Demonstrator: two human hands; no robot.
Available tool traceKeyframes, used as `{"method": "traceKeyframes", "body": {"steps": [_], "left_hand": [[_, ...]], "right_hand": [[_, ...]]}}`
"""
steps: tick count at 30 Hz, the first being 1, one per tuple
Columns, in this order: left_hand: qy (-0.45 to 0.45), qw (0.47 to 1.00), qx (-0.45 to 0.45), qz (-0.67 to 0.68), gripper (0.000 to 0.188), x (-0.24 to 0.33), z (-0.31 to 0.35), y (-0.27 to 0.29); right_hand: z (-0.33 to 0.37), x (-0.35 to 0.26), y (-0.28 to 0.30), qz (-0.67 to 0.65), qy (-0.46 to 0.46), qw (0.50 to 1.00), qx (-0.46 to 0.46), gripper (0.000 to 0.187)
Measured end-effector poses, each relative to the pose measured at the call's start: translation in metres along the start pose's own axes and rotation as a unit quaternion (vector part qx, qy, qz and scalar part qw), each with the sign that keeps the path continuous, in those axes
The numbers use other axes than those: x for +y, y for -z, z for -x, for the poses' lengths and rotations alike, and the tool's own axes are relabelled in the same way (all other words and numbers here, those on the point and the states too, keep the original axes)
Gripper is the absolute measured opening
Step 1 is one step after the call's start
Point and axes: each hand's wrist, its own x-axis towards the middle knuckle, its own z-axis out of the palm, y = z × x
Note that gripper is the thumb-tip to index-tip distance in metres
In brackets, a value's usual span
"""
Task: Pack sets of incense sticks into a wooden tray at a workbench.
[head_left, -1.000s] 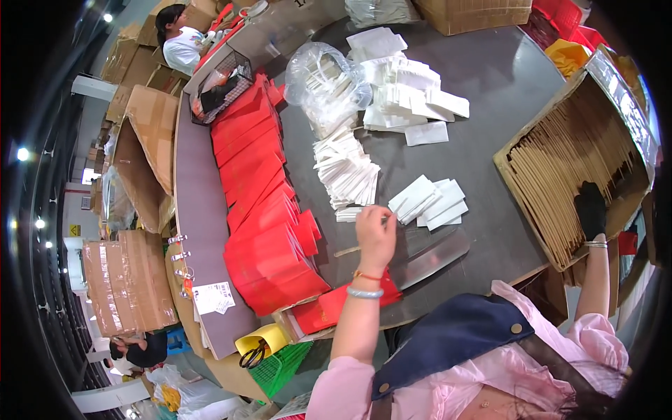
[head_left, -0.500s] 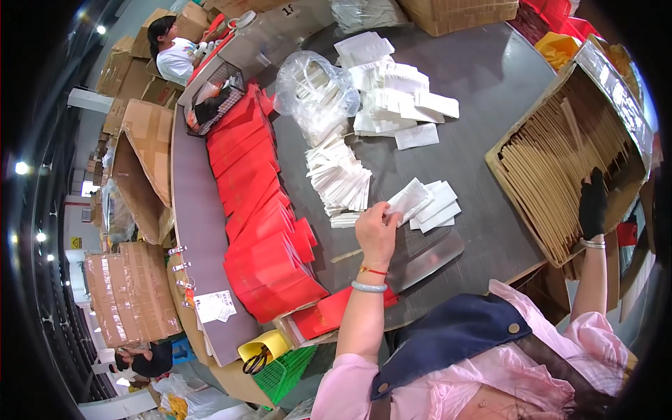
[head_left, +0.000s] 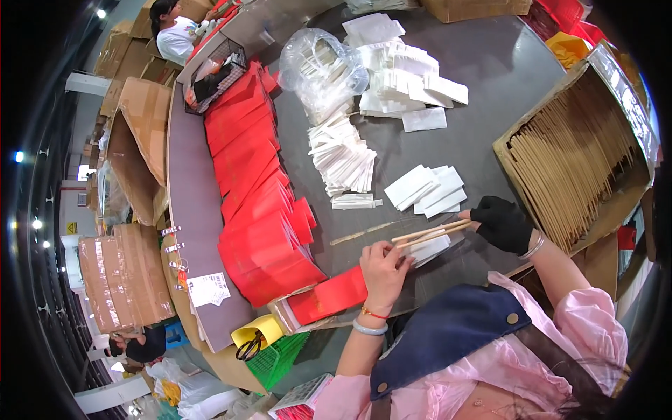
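Two sticks [head_left: 435,234] are clamped at their right ends between the fingers of the right hand [head_left: 498,225], on which a black glove is worn. The sticks are held aslant, close together, over the near part of the table [head_left: 483,147]; their left ends are directed toward the left hand [head_left: 383,273]. The left hand is bare, its thumb and fingers bent toward one another. A white slip [head_left: 430,247] is seen just right of its fingertips, beneath the sticks; whether it is gripped by them cannot be told. On the left wrist a red cord [head_left: 375,314] and a pale bangle [head_left: 369,328] are worn.

Just left of the left hand, a red strip [head_left: 325,299] is laid along the near edge. Beyond the sticks, a small group of white packets [head_left: 428,190] is spread. Farther left, a fanned pile [head_left: 343,157] is placed, with a clear bag [head_left: 322,63] at its far end and a larger white heap [head_left: 406,80] to the right of the bag. Along the left side, red pouches [head_left: 262,255] are overlapped in a row. At the right, a carton [head_left: 513,164] is filled with many similar sticks. At near left, scissors [head_left: 249,346] are stood in a yellow cup [head_left: 269,327].
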Motion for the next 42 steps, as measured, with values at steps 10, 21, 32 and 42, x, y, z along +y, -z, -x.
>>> {"method": "traceKeyframes", "body": {"steps": [10, 21, 32, 42], "left_hand": [[-0.011, 0.999, -0.023, -0.029, 0.071, -0.016, 0.030, 0.022], [-0.032, 0.998, -0.033, -0.037, 0.072, 0.014, 0.006, -0.004], [-0.133, 0.967, -0.197, -0.096, 0.028, 0.015, -0.040, 0.108], [0.137, 0.983, 0.027, -0.121, 0.082, -0.021, 0.014, 0.036]], "right_hand": [[-0.006, 0.010, -0.043, 0.120, 0.032, 0.990, -0.066, 0.017], [-0.017, -0.037, -0.103, -0.345, -0.003, 0.938, -0.042, 0.030], [-0.015, -0.034, -0.022, 0.085, 0.074, 0.994, -0.011, 0.067], [-0.007, -0.039, -0.011, 0.125, 0.006, 0.992, 0.028, 0.062]]}}
